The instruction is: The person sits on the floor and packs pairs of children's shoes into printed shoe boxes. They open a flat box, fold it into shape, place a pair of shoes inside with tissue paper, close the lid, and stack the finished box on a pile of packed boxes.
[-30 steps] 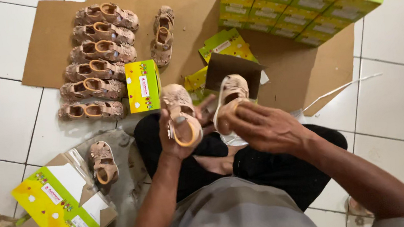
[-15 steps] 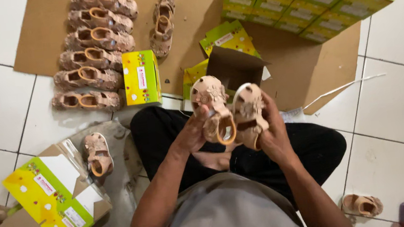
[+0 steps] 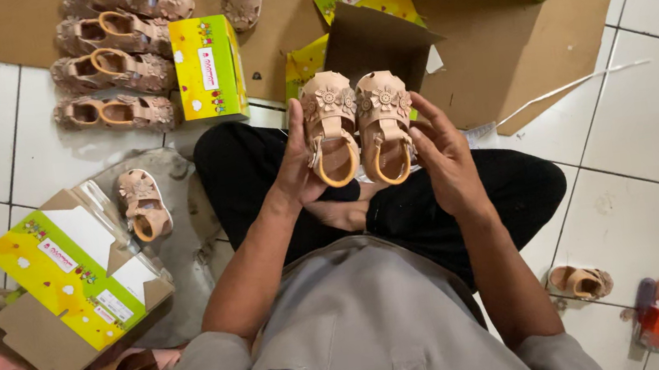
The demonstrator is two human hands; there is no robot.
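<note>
Here, left hand (image 3: 299, 168) and right hand (image 3: 441, 157) each grasping a tan sandal (image 3: 329, 128), open shoebox (image 3: 367, 38) beyond, loose sandal (image 3: 142, 205) left

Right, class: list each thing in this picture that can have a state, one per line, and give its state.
left hand: gripping the left sandal
right hand: gripping the right sandal
pair of sandals: held side by side, toes away from the person
box behind the sandals: open, flap up
upright box: closed
box at lower left: open
lone sandal: lying on the floor
</note>
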